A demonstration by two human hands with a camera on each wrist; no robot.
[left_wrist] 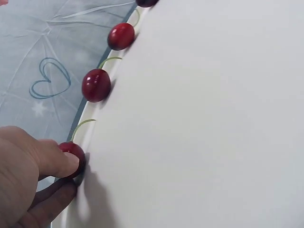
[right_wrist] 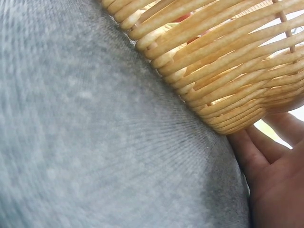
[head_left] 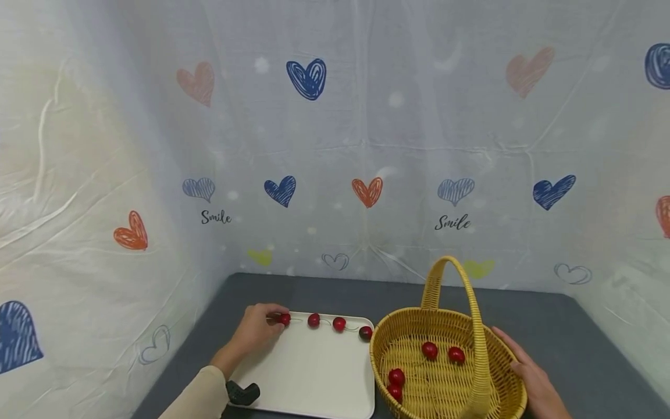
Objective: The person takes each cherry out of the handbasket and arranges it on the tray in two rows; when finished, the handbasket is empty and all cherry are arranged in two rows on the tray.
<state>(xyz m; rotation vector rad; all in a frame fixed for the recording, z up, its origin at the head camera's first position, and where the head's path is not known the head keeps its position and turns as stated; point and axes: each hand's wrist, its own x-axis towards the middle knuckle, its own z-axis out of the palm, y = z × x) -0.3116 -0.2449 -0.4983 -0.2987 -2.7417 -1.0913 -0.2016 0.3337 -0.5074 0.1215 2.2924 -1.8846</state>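
Observation:
At the far left corner of a white tray (head_left: pixel 319 372), my left hand (head_left: pixel 256 329) pinches a red cherry (head_left: pixel 284 319) between thumb and fingers. Its thin green stem curves away over the tray's edge in the left wrist view, where the fingers partly cover the cherry (left_wrist: pixel 78 153). Along the same far edge lie more cherries, among them one (head_left: pixel 313 320), another (head_left: pixel 339 324) and a darker one (head_left: pixel 365 333) beside the basket. My right hand (head_left: pixel 539 378) rests against the outer right side of a yellow woven basket (head_left: pixel 400 326), fingers extended along its wall in the right wrist view.
Several cherries (head_left: pixel 430 350) lie inside the basket, whose tall handle (head_left: pixel 476 326) arches over it. The basket stands right against the tray's right side on a dark grey table (head_left: pixel 324 294). White curtains (head_left: pixel 335 128) printed with hearts enclose the back and sides.

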